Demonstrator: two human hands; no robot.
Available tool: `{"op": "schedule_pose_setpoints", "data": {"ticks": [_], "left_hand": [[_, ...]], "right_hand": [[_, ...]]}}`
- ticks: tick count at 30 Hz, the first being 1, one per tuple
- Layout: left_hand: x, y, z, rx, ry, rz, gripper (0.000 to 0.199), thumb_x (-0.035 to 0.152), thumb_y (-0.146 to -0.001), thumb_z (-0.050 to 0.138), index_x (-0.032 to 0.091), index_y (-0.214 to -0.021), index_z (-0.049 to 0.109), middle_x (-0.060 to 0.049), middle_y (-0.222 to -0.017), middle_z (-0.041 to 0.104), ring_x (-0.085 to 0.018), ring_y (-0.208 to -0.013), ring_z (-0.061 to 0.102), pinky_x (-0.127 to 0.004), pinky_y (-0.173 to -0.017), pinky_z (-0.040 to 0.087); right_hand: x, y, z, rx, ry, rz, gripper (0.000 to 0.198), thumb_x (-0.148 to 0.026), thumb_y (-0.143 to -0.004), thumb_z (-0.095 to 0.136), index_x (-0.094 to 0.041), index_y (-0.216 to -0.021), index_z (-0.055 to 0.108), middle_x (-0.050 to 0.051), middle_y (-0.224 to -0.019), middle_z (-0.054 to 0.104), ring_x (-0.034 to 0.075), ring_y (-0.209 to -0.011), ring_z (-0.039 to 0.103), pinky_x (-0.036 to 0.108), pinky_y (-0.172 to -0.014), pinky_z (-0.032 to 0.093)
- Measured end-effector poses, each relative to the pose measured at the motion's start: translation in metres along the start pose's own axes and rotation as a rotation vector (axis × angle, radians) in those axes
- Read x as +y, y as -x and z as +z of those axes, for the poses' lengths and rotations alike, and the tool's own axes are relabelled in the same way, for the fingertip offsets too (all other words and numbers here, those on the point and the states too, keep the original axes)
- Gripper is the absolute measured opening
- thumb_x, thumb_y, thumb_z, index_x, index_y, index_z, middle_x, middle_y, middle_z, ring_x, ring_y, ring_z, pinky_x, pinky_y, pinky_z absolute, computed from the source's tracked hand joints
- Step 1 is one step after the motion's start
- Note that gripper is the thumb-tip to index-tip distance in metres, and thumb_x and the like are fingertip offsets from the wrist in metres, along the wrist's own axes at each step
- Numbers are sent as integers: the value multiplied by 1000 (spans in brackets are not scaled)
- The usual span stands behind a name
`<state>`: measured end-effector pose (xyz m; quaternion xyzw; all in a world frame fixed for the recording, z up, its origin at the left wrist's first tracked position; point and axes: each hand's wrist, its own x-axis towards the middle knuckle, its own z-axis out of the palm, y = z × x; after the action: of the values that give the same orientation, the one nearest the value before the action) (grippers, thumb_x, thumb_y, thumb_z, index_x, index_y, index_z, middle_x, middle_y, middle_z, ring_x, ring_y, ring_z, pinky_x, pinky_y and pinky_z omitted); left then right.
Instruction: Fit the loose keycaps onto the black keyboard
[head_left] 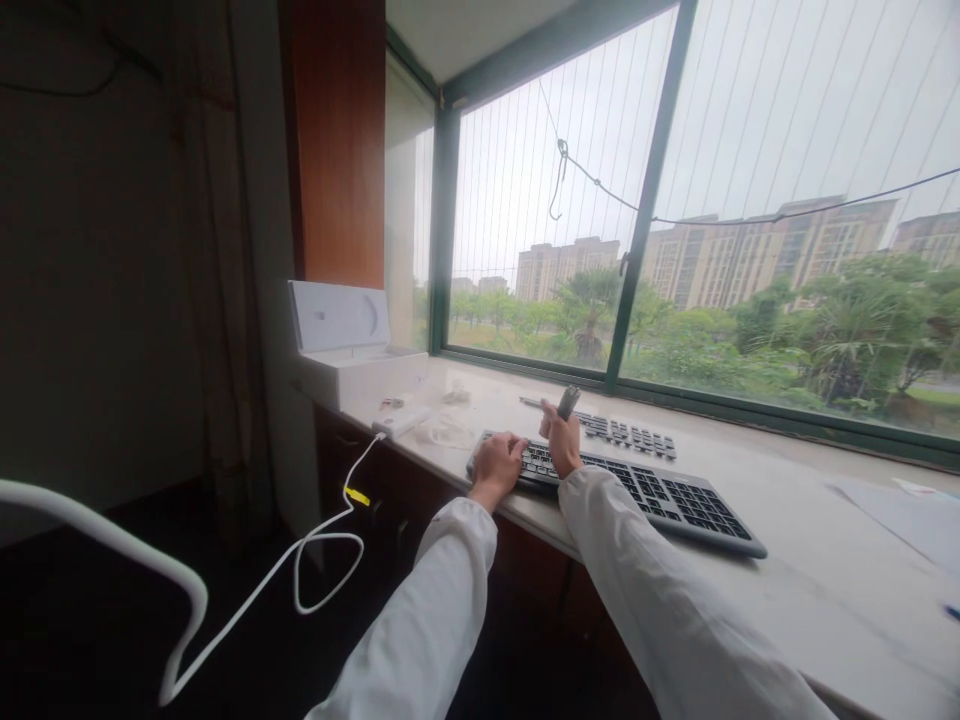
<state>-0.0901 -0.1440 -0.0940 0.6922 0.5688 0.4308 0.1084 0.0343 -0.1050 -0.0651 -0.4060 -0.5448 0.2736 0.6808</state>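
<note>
A dark keyboard (679, 497) lies along the front of the pale counter, with black key sockets over its middle and right. My left hand (496, 468) is closed on the keyboard's left end, its fingers curled at the keys. Just right of it, my right hand (561, 438) is wrapped round a tool with a dark grey, thick handle (569, 402) that sticks up past the thumb. The tool's working end is hidden by the hand, so its kind cannot be made out. Behind the keyboard, loose keycaps (630, 437) lie in rows.
An open white box (360, 375) stands at the counter's left end. In front of it lies a white power strip (397, 424), whose white cable (330, 535) hangs over the edge. Papers (900, 515) lie at the right. A window (540, 220) rises behind the counter (825, 590).
</note>
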Motion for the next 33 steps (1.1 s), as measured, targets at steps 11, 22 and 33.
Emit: {"op": "schedule_pose_setpoints", "data": {"ticks": [11,22,33], "left_hand": [[-18,-4,1,319,208,-3,25,34,-95,51,17,-91,69,-8,-93,72,-19,-87,65,-29,-82,46],[-17,-5,3,295,180,-4,32,42,-95,52,17,-88,70,-8,-90,72,-19,-85,65,-29,-80,46],[-14,-3,-1,288,247,46,20,25,-92,58,21,-109,69,-6,-102,71,-16,-91,65,-28,-83,48]], "right_hand": [[-10,7,-7,-427,528,-251,48,-60,-79,58,-17,-60,67,0,-52,54,15,-55,48,26,-55,33],[-6,6,-7,-370,639,-314,45,-58,-82,55,-19,-59,55,0,-54,53,13,-54,42,26,-53,29],[-8,6,-6,-360,647,-271,53,-63,-80,54,-16,-56,63,1,-49,51,13,-52,42,25,-51,27]]}}
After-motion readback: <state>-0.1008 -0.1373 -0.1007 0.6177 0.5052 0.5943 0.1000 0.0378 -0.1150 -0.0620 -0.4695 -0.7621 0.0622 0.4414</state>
